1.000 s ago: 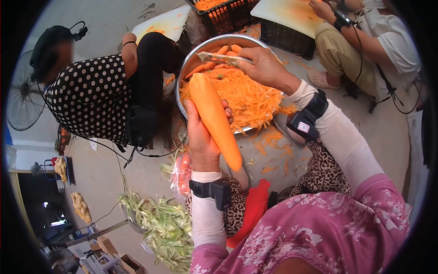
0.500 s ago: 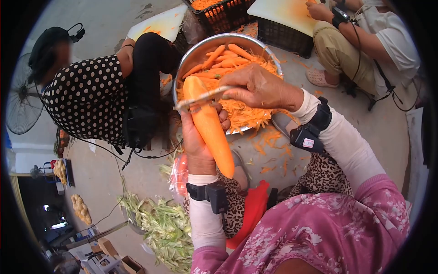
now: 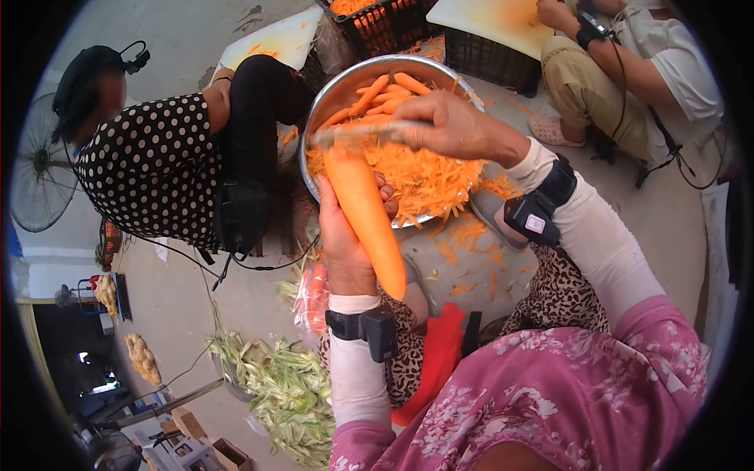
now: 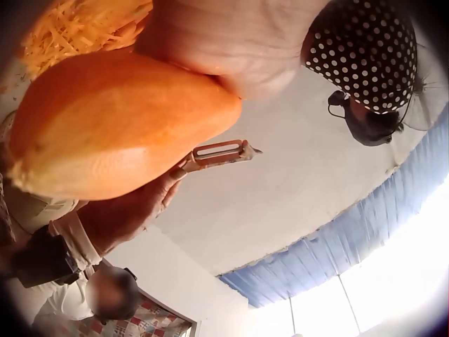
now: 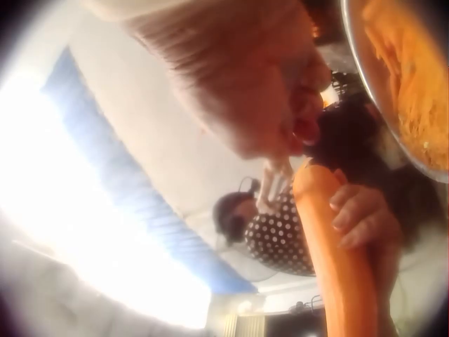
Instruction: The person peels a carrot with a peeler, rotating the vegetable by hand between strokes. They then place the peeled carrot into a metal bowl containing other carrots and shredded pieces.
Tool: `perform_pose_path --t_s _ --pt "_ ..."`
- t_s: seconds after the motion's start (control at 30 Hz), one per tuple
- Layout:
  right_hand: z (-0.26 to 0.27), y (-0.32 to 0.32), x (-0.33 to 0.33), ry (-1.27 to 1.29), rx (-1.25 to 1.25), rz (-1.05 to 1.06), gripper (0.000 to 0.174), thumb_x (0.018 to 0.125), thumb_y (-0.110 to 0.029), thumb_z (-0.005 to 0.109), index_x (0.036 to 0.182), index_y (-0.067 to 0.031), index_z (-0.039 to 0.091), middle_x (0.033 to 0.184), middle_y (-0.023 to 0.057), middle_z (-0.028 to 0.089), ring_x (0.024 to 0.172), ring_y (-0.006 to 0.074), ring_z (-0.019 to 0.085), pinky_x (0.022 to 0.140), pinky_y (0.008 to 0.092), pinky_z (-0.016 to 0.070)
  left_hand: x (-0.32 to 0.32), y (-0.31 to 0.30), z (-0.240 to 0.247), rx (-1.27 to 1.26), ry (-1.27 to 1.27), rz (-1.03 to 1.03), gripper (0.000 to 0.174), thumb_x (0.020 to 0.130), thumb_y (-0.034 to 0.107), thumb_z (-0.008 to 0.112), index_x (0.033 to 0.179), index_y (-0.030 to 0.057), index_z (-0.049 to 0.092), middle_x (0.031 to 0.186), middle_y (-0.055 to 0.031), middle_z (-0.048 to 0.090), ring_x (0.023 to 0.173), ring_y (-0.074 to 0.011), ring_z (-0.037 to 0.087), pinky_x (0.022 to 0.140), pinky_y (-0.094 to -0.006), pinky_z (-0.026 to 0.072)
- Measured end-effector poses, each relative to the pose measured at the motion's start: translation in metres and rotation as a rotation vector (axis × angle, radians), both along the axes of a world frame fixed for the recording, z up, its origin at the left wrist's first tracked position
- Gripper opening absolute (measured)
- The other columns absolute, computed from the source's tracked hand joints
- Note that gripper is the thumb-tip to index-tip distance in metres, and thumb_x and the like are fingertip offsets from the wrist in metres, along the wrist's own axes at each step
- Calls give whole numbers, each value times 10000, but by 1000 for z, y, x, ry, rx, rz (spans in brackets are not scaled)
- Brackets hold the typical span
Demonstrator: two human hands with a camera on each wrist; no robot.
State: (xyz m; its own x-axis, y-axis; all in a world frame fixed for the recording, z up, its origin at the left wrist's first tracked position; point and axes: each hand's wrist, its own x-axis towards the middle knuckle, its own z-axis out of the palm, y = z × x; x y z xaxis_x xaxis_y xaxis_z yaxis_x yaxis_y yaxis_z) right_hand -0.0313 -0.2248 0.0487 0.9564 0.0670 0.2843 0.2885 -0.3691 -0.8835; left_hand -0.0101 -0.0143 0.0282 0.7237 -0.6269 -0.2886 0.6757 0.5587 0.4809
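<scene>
My left hand (image 3: 344,235) grips a large peeled-looking carrot (image 3: 365,212), tilted with its lower end toward my lap. Its smooth orange side fills much of the left wrist view, and the fingers (image 5: 361,214) wrap round it in the right wrist view. In my right hand (image 3: 463,125) is a peeler (image 4: 223,153), held by its handle, its slotted blade head over the carrot's far end and blurred in the head view. Beneath both hands stands a metal basin (image 3: 308,118) with whole carrots (image 3: 369,94) at the back and a heap of orange peelings (image 3: 440,188) in front.
One person in a polka-dot top (image 3: 149,173) sits at left, another in a white shirt (image 3: 667,71) at right. Cutting boards (image 3: 271,49) and black crates (image 3: 487,63) stand beyond the basin. Corn husks (image 3: 283,392) and a bag of carrots (image 3: 312,294) lie at lower left.
The peeler came down onto the upper part of the carrot, then moved up to its far end. The left hand has kept its hold, with the carrot shifting slightly.
</scene>
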Motion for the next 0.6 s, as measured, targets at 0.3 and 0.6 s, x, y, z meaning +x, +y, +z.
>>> perform_pose_path --t_s 0.3,0.6 --pt "-8 8 -1 -291 -138 -39 199 851 -224 595 937 -50 638 692 140 596 635 297 569 603 355 446 -3 1 2 -189 50 -120 613 879 613 426 1107 49 502 870 -92 456 709 -181 418 573 -274 395" --pt "-19 -24 16 -69 -361 -460 177 829 -184 566 909 -37 625 811 177 629 802 366 600 704 462 467 -5 -9 3 -62 0 -72 631 892 614 385 1137 45 500 889 -121 465 724 -209 420 598 -298 395"
